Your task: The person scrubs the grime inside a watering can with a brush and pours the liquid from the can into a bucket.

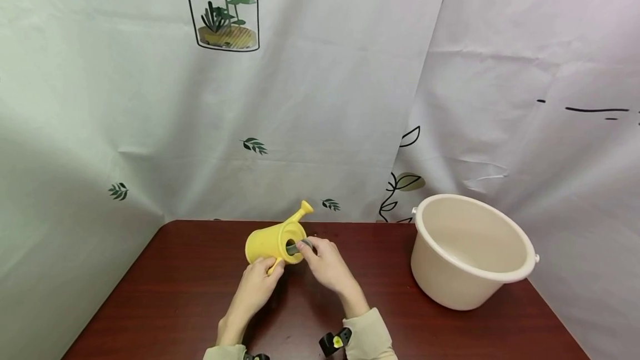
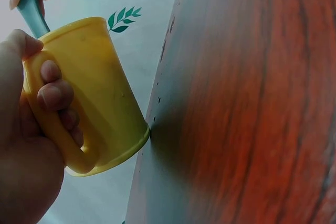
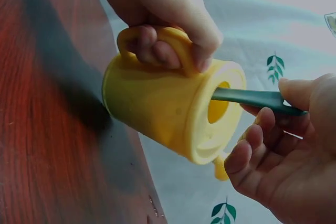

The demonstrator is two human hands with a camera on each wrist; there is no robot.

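A yellow watering can [image 1: 264, 242] is tipped on its side at the back middle of the table, its spout pointing up and to the right. My left hand [image 1: 256, 288] grips the can's handle, fingers curled through the loop in the left wrist view. With thumb and fingers, my right hand [image 1: 329, 266] pinches a slim green handle [image 3: 254, 98]. That handle reaches into the round hole in the can's top [image 3: 197, 135]. Whatever is on its far end is hidden inside the can.
A large cream bucket [image 1: 462, 288] stands on the right side of the dark red wooden table [image 1: 175, 288]. A pale cloth backdrop [image 1: 320, 99] with printed leaves hangs right behind the table's back edge.
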